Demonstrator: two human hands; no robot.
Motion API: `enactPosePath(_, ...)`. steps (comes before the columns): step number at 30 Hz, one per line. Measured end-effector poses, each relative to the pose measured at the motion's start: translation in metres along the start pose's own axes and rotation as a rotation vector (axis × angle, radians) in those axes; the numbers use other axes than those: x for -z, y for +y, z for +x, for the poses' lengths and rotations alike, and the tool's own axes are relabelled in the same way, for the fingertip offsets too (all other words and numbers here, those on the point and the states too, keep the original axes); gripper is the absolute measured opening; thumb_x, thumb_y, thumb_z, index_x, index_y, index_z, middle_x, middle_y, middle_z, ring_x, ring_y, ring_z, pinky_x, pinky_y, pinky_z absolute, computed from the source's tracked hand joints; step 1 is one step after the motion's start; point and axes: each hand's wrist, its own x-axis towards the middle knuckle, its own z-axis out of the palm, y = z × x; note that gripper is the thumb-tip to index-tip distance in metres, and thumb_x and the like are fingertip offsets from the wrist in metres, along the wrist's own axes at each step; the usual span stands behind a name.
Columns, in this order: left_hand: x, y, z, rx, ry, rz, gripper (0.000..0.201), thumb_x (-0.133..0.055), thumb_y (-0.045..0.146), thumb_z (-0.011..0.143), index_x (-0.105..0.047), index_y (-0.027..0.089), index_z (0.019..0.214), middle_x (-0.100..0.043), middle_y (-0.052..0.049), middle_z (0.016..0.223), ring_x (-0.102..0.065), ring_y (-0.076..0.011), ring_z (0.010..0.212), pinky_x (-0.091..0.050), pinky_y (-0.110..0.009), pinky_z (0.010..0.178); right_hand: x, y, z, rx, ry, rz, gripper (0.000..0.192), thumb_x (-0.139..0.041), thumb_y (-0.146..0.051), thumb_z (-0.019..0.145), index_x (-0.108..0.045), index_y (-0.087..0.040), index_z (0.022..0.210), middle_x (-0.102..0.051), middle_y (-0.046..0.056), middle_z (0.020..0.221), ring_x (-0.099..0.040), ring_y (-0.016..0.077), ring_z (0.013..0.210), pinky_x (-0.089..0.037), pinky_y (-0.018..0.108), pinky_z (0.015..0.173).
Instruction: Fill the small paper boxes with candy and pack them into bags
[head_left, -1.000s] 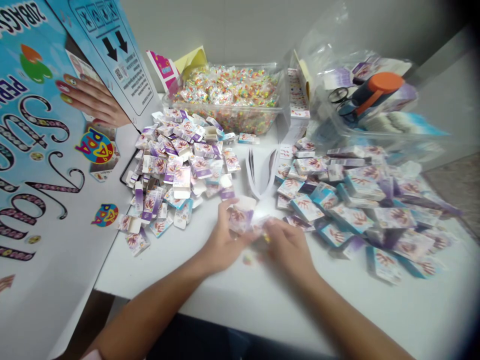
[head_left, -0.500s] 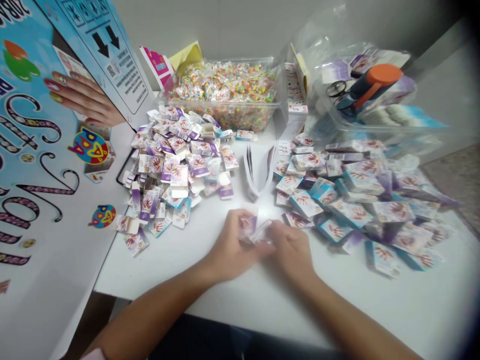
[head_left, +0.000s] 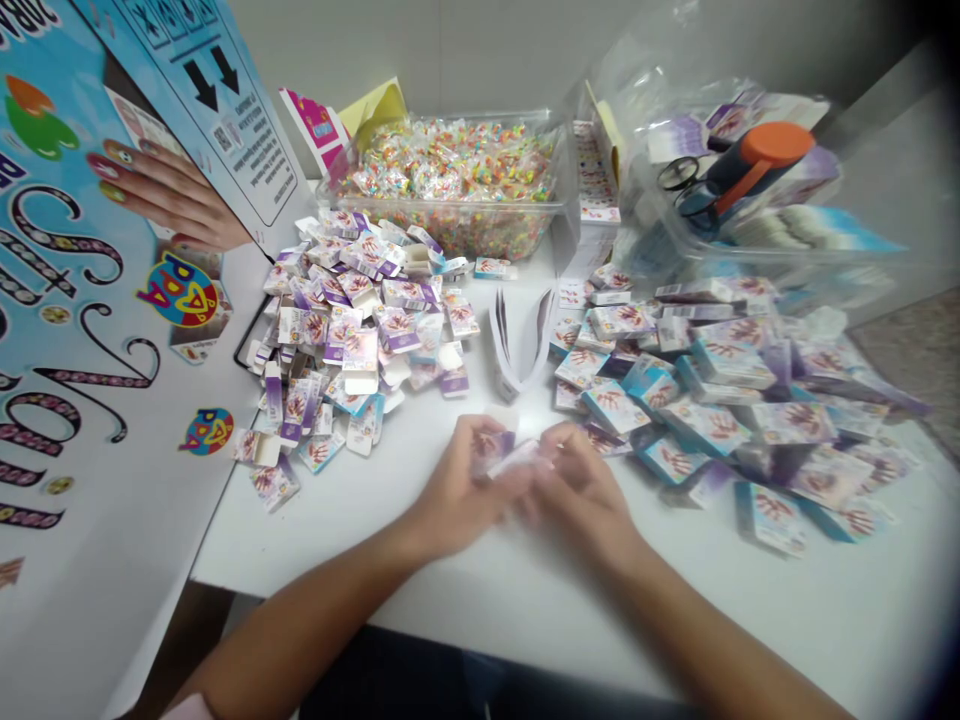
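Near the tabletop's (head_left: 465,590) front edge, the left hand (head_left: 457,495) and right hand (head_left: 581,495) meet, both pinching one small carton (head_left: 501,452) between two carton heaps.

Both bare forearms are extended forward from the near edge of the scene and are angled inward, so that the hands are brought together at the centre. The left hand (head_left: 457,490) is held palm down, with its fingers curled and its thumb turned toward the right. The right hand (head_left: 581,490) is held just beside it, knuckles up, with its fingers bent toward the left. The fingertips of both hands are closed in a pinch and are met between the hands. Both wrists are kept low and nearly straight.
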Motion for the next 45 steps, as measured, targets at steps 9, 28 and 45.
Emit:
enactPosePath(9,0.009,0.0,-0.002,-0.316,0.092,0.436,0.025,-0.047,0.034,0.098,-0.046,0.022,0.12,-0.051,-0.009,0.112,-0.059,-0.0184,0.09,-0.052,-0.033,0.078,0.012,-0.029,0.009,-0.051,0.178,-0.07,0.04,-0.073,-0.051,0.077,-0.057,-0.024,0.101,-0.06,-0.002,0.066,-0.052,0.0127,0.047,-0.043,0.027,0.044)
enactPosePath(28,0.005,0.014,-0.006,0.026,-0.113,0.363,0.037,-0.06,0.047,0.091,-0.05,0.018,0.112,-0.063,-0.003,0.087,-0.058,-0.0154,0.073,-0.044,-0.027,0.068,0.02,-0.038,0.003,0.223,0.068,-0.552,0.017,-0.063,-0.035,0.091,-0.068,-0.025,0.104,-0.065,0.004,0.09,-0.063,0.0172,0.077,-0.052,0.028,0.066)
enactPosePath(45,0.004,0.009,-0.004,-0.074,-0.044,0.367,0.032,-0.059,0.031,0.09,-0.046,0.018,0.116,-0.062,-0.002,0.088,-0.06,-0.0148,0.078,-0.044,-0.024,0.067,0.0,-0.01,-0.003,0.652,0.039,-0.97,0.021,-0.052,-0.017,0.094,-0.061,-0.022,0.112,-0.053,0.013,0.123,-0.052,0.0271,0.11,-0.043,0.049,0.091)
